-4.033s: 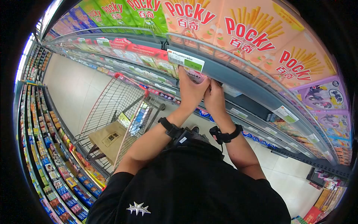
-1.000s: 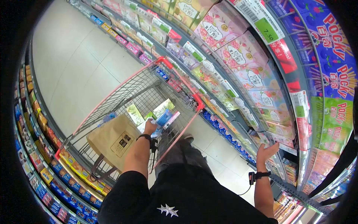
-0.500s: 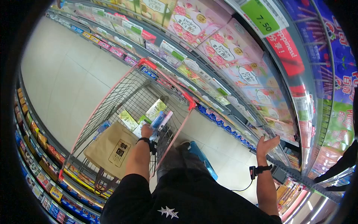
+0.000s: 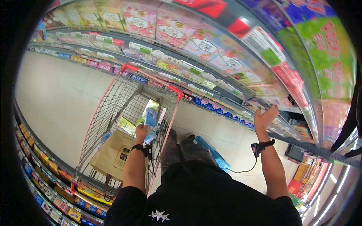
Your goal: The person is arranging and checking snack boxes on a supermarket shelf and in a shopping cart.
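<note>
Curling by the blue box [image 4: 150, 118], the left hand [image 4: 141, 131] hides its grip; the right hand [image 4: 266, 118] hangs open.

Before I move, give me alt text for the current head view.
A person's left hand reaches into a shopping cart, at a light-blue pack near a brown bag; the right hand hovers open by a shelf of pastel boxes. Store aisle, seen from above.

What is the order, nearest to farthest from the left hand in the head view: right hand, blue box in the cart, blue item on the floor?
From the left hand:
1. Blue box, in the cart, right by its fingers.
2. Blue item, on the floor, right of the cart.
3. Right hand, by the shelves.
</note>
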`<move>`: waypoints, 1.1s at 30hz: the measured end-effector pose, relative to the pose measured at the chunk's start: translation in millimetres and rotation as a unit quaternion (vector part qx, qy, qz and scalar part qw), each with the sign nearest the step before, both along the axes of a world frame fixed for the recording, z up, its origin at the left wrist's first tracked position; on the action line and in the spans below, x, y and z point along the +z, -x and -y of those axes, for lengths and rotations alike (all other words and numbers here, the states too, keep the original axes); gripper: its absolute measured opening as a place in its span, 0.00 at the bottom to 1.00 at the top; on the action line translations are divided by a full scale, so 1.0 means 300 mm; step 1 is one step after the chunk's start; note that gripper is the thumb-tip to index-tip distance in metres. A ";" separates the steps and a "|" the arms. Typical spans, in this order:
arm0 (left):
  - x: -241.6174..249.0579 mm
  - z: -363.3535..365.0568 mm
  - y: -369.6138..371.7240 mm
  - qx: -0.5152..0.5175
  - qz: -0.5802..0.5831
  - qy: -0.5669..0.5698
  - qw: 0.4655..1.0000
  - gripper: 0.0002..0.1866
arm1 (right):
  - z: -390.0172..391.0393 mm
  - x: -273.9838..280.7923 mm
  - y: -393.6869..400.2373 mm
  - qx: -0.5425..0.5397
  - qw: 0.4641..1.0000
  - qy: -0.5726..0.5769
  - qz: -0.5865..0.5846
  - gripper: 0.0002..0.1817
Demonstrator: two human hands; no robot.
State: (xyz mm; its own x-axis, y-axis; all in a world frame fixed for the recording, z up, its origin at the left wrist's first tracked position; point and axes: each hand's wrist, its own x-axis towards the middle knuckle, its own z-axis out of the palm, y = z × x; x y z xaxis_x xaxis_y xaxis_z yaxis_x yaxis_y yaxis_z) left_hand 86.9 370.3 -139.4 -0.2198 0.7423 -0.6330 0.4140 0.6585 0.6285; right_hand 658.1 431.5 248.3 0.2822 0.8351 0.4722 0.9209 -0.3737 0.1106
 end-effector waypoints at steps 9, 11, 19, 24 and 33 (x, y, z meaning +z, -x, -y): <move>0.525 -0.160 -0.017 0.071 0.088 -0.194 0.974 0.14 | -0.029 0.081 -0.036 0.060 0.991 -0.047 -0.111 0.44; 0.675 -0.222 -0.029 0.044 0.111 -0.222 0.968 0.12 | -0.023 0.140 -0.054 0.080 0.986 -0.051 -0.137 0.41; 1.315 -0.274 -0.240 -0.066 0.177 -0.280 0.941 0.11 | 0.116 0.292 -0.181 0.233 0.904 -0.141 -0.330 0.26; 1.512 -0.085 -0.568 -0.119 0.363 -0.214 0.899 0.16 | 0.316 0.303 -0.272 0.305 0.725 0.080 -0.612 0.26; 1.656 0.166 -1.419 -0.219 0.593 0.132 0.764 0.25 | 0.591 0.540 -0.374 0.381 0.448 0.141 -0.797 0.32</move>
